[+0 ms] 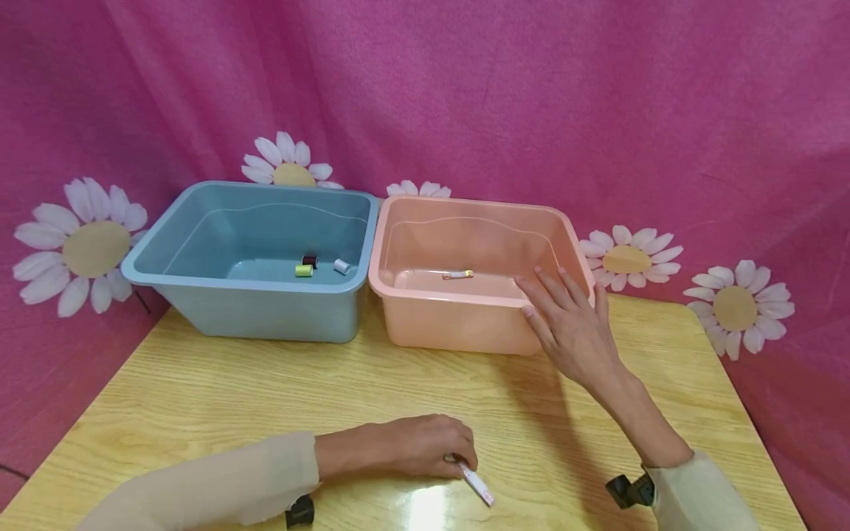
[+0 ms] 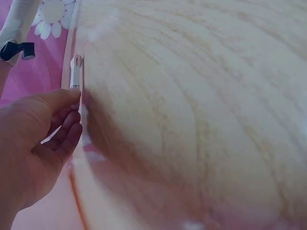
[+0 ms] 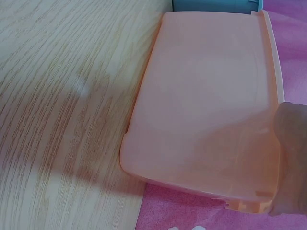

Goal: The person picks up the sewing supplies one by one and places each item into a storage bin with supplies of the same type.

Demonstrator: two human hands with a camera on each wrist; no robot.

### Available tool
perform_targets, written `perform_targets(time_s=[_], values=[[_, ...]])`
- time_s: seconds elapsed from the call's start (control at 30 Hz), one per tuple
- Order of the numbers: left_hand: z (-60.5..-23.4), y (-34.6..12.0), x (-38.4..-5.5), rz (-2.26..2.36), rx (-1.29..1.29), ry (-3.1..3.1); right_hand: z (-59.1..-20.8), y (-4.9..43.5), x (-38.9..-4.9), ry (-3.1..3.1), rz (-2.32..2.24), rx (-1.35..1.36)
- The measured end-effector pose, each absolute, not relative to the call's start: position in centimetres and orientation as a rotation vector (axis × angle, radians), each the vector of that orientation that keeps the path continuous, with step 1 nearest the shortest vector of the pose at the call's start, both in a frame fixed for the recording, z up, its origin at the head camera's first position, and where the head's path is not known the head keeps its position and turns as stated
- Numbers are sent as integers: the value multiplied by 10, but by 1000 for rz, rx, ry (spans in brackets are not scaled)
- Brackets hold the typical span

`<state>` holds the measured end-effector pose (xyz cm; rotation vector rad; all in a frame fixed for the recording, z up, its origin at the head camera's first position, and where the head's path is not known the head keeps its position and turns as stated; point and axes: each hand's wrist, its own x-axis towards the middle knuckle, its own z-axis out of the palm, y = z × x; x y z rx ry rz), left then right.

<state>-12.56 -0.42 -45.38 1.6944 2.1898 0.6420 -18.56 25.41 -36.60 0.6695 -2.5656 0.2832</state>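
Note:
My left hand [image 1: 425, 446] is low over the table's near side. Its thumb and fingers pinch a slim white-and-pink thread skein [image 1: 477, 484], which shows a looped end in the left wrist view. At the front right corner of the pink plastic bin [image 1: 458, 321], my right hand [image 1: 581, 335] lies over the rim with its fingers extended and spread. Inside that bin is another small skein [image 1: 458, 274], orange-brown with a pale and yellow band. In the right wrist view, only part of the right hand [image 3: 292, 158] shows, against the bin's rim.
A blue plastic bin [image 1: 265, 313] stands left of the pink one, close against it. It holds yellow-green [image 1: 303, 271], dark [image 1: 310, 260] and white [image 1: 341, 266] thread spools. A pink flowered cloth [image 1: 465, 88] hangs behind the wooden table [image 1: 265, 391].

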Motion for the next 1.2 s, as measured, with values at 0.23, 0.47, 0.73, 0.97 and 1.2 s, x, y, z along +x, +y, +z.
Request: perform_targets(time_s=[0.23, 0.47, 0.73, 0.97, 1.2], values=[[-443, -16, -134, 748, 1637, 2197, -367, 255, -186, -2578, 279, 664], [-418, -32, -145, 824, 1599, 2285, -365, 254, -185, -2584, 277, 661], [-380, -57, -161, 911, 1611, 2415, -366, 254, -185, -2570, 287, 664], [-348, -72, -170, 963, 1632, 2520, -366, 254, -185, -2585, 283, 666], [-323, -80, -178, 1006, 1612, 2568, -364, 254, -184, -2596, 281, 661]])
